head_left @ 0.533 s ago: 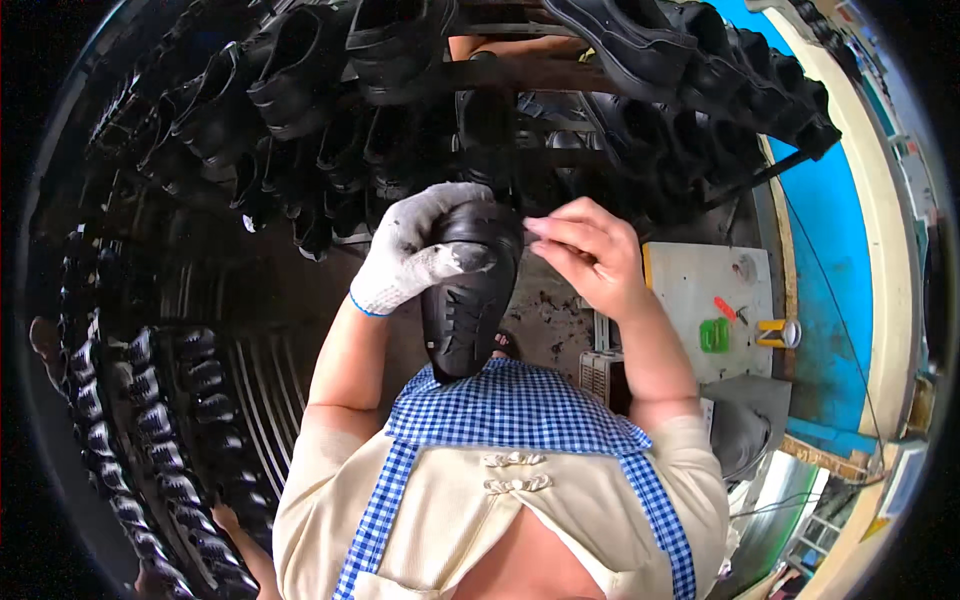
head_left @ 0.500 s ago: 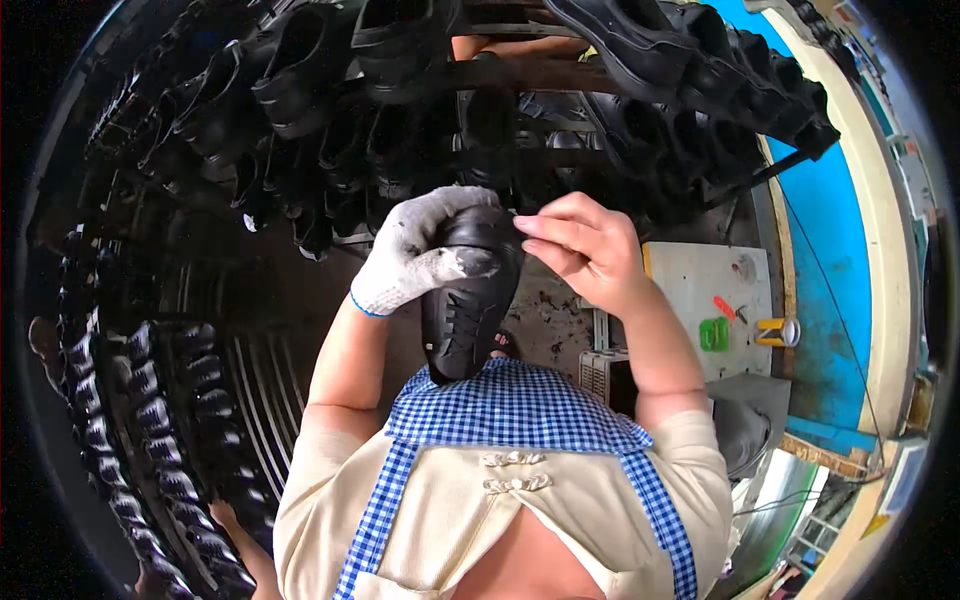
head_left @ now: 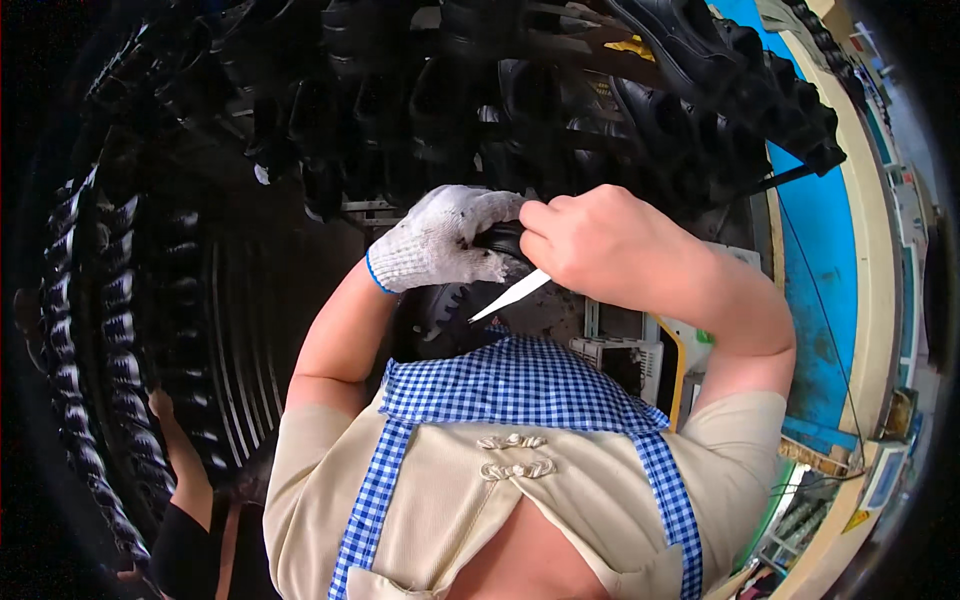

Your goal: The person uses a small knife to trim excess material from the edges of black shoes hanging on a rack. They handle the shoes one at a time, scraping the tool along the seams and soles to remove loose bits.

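My left hand (head_left: pixel 440 240), in a white knit glove with a blue cuff edge and dark-stained fingertips, is closed round a black shoe (head_left: pixel 508 242). Glove, fingers and deep shadow cover much of the shoe, and its lower part is hard to make out. Bare and seen from its back, my right hand (head_left: pixel 595 240) is closed at the upper side of the shoe, its fingertips beside the gloved ones. From under its fist sticks a slim white pointed tool (head_left: pixel 512 296), its tip slanting down to the left over the shoe. Its exact kind does not show.
Racks of black shoes (head_left: pixel 700 75) hang close ahead. More shiny shoes (head_left: pixel 120 330) stand in rows at the left, where another person's arm (head_left: pixel 183 460) reaches in. A pale slotted crate (head_left: pixel 625 365) stands near my right elbow, with a blue panel (head_left: pixel 825 240) beyond.
My right hand has turned its back upward, and the white pointed tool now shows below it. The shoe has tipped, showing less of its upper. At lower left, more of the other person shows.
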`<state>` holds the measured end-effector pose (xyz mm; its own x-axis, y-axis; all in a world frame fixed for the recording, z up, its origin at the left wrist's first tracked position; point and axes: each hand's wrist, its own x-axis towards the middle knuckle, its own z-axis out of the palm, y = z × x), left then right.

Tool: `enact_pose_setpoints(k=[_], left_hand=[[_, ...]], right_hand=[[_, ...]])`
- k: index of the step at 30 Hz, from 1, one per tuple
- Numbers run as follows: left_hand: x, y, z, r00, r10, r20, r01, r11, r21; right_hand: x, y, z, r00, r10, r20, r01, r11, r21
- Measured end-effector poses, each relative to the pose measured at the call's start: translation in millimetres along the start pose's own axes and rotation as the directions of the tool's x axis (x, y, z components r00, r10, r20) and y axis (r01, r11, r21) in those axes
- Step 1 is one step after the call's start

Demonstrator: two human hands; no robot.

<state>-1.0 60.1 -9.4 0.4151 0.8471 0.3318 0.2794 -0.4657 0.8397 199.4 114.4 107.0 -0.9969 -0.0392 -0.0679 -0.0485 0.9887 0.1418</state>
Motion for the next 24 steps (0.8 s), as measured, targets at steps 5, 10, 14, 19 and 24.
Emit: enact_pose_setpoints(k=[5,10,14,19,24], left_hand=[[10,-5,-2,0.999,-0.016,0.027,0.016,1.0,-0.017],[18,0,-16,0.999,0.037,-0.004,-0.038,0.982,-0.187],[9,-12,-26,0.986,-0.018,-0.167,-0.044,0.932,-0.361],[-20,-44,-36,0.733,-0.096,-0.674,-0.326,0.819,-0.472],[-50,-79,-23,0.547,-0.595,-0.589,-0.346,0.48,-0.806]], right_hand=[[-2,15,17,0.995,0.091,-0.04,-0.082,0.981,0.178],[-18,34,45,0.919,0.357,-0.17,-0.121,0.664,0.738],[-41,19,83,0.789,0.598,-0.141,-0.151,0.411,0.899],[-65,-14,152,0.511,0.857,0.067,-0.586,0.291,0.756],[-68,-59,166,0.496,0.845,-0.198,-0.345,0.401,0.849]])
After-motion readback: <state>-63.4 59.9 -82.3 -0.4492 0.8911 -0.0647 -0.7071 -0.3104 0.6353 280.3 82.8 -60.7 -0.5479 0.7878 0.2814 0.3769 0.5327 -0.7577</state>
